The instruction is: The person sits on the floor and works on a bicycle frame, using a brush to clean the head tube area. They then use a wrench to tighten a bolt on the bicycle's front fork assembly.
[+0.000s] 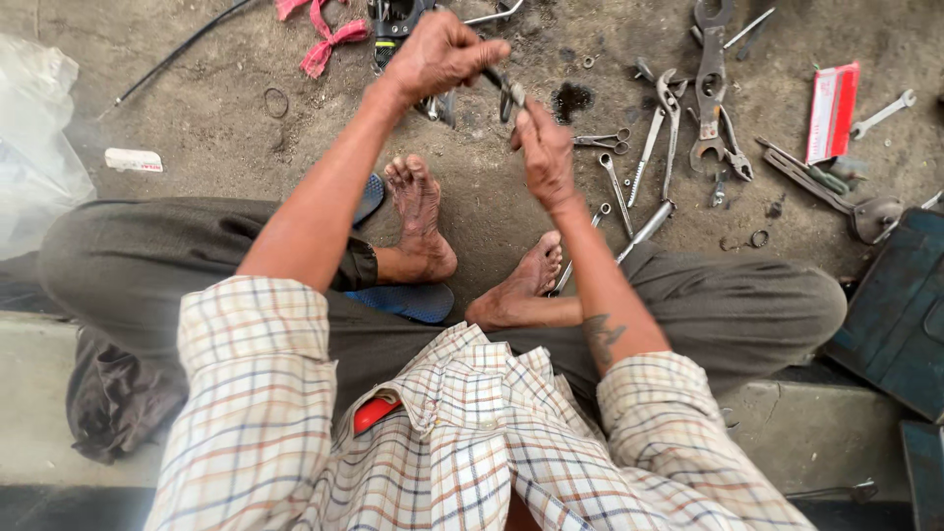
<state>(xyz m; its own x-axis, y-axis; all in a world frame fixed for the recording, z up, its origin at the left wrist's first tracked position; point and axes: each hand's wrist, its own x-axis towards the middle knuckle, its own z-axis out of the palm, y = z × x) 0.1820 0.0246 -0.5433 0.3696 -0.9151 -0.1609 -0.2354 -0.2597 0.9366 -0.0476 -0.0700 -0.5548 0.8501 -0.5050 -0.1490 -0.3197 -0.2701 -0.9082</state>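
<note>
The left hand [440, 54] is clenched around the upper end of a small dark metal tool [504, 88] whose long axis slants from ten to four o'clock, down to the right hand [544, 147], which pinches its lower tip, with wrenches [661, 128] strewn on the ground at three o'clock.

Two hands are working at 12 o'clock: left hand [440, 51] and right hand [544, 152], sharing one small metal part [509, 91]. Two bare feet [418, 211] are resting at centre, with one blue sandal [408, 301] lying under them. About six wrenches [710, 88] are lying at 2 o'clock, exact count uncertain. One red-and-white packet [832, 111] is sitting at 2 o'clock, one red rag [324, 44] at 11 o'clock, one clear plastic bag [34, 147] at 9 o'clock.
</note>
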